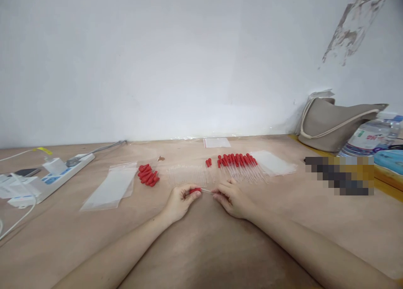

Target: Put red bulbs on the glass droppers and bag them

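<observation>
My left hand is closed around a red rubber dropper bulb. A thin clear dropper tube runs from the bulb's end to my right hand, whose fingers pinch its other end. Bulb and tube meet in line; how deep the tube sits inside cannot be seen. Just beyond my hands lies a row of loose clear tubes. A pile of red bulbs is to their left. On the right, several droppers with red bulbs lie side by side, and a couple more red bulbs are near them.
Clear plastic bags lie at left, at right and by the wall. A white power strip with cables occupies the left side. A grey bag and a large water bottle stand at right, near a blurred-out patch.
</observation>
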A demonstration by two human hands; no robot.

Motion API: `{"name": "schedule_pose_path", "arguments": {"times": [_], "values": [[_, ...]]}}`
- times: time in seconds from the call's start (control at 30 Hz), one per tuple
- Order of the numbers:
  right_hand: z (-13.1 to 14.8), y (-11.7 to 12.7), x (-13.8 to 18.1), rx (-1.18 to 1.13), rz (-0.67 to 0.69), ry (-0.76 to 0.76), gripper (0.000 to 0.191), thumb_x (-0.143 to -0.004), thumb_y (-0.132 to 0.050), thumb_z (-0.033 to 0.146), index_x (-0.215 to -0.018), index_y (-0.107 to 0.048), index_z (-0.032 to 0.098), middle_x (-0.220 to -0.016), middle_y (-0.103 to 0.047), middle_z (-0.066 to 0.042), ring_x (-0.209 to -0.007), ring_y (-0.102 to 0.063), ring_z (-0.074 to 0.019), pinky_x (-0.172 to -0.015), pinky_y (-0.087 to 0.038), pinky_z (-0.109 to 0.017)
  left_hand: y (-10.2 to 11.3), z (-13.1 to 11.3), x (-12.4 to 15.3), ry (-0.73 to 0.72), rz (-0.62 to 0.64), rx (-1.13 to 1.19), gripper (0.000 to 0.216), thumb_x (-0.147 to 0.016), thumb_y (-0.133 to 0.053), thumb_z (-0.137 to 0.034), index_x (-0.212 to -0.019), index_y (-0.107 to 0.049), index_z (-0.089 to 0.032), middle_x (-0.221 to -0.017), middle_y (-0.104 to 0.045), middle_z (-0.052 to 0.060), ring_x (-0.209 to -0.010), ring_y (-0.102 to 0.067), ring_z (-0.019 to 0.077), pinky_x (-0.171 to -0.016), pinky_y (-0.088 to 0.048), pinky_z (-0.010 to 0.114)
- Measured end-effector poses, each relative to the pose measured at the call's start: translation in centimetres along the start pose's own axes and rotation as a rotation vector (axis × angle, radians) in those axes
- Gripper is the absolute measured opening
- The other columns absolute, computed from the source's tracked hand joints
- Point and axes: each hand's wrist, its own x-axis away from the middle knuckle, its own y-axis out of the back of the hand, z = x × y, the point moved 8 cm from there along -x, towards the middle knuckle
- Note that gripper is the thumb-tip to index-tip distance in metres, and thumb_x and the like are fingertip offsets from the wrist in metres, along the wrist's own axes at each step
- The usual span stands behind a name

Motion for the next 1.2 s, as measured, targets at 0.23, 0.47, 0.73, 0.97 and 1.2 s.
{"name": "schedule_pose_path", "arguments": {"times": [0.23, 0.47, 0.73, 0.97, 1.2], "values": [[-0.3, 0.0, -0.3, -0.009, 0.091, 0.028, 0.02, -0.085, -0.039, 0.022, -0.086, -0.059, 0.019, -0.073, -0.059, -0.001, -0.066, -0.049, -0.0116, -0.072, -0.027, -0.029, -0.6, -1.4, 0.6, -0.109, 0.093, -0.155, 0.02, -0.082, -0.047, -0.03, -0.085, -0.063, -0.018, -0.07, -0.062, 0.001, -0.066, -0.057, 0.0125, -0.064, -0.044, 0.023], [0.5, 0.3, -0.4, 0.136, 0.118, 0.082, 0.022, -0.085, -0.037, 0.022, -0.082, -0.059, 0.02, -0.073, -0.06, -0.001, -0.062, -0.046, -0.0111, -0.07, -0.023, -0.029, -0.9, -3.0, 1.2, -0.213, 0.127, -0.323, 0.02, -0.084, -0.045, -0.029, -0.08, -0.061, -0.018, -0.07, -0.059, 0.001, -0.067, -0.055, 0.0124, -0.065, -0.042, 0.023], [1.8, -0.8, -0.4, 0.194, 0.134, 0.075, 0.023, -0.083, -0.036, 0.02, -0.068, -0.054, 0.017, -0.064, -0.059, 0.0, -0.055, -0.043, -0.01, -0.067, -0.02, -0.028, -1.5, -2.6, 1.8, -0.236, 0.174, -0.382, 0.02, -0.082, -0.047, -0.03, -0.082, -0.061, -0.016, -0.073, -0.058, 0.003, -0.066, -0.053, 0.0129, -0.062, -0.042, 0.024], [1.5, -1.2, -0.7, 0.102, 0.242, 0.039, 0.025, -0.084, -0.035, 0.019, -0.068, -0.053, 0.016, -0.064, -0.061, 0.001, -0.056, -0.045, -0.0089, -0.069, -0.021, -0.027, -1.6, -2.9, 1.5, -0.233, 0.174, -0.372, 0.02, -0.083, -0.046, -0.03, -0.082, -0.061, -0.017, -0.073, -0.059, 0.002, -0.067, -0.053, 0.0124, -0.062, -0.042, 0.023], [0.7, 0.7, -0.8, 0.07, 0.209, -0.052, 0.026, -0.084, -0.039, 0.029, -0.075, -0.061, 0.018, -0.07, -0.062, -0.003, -0.067, -0.05, -0.0127, -0.069, -0.027, -0.026, 0.4, -1.6, 0.6, -0.095, 0.003, -0.293, 0.034, -0.073, -0.059, -0.033, -0.103, -0.054, -0.019, -0.088, -0.055, 0.003, -0.07, -0.051, 0.0124, -0.064, -0.044, 0.024]]}}
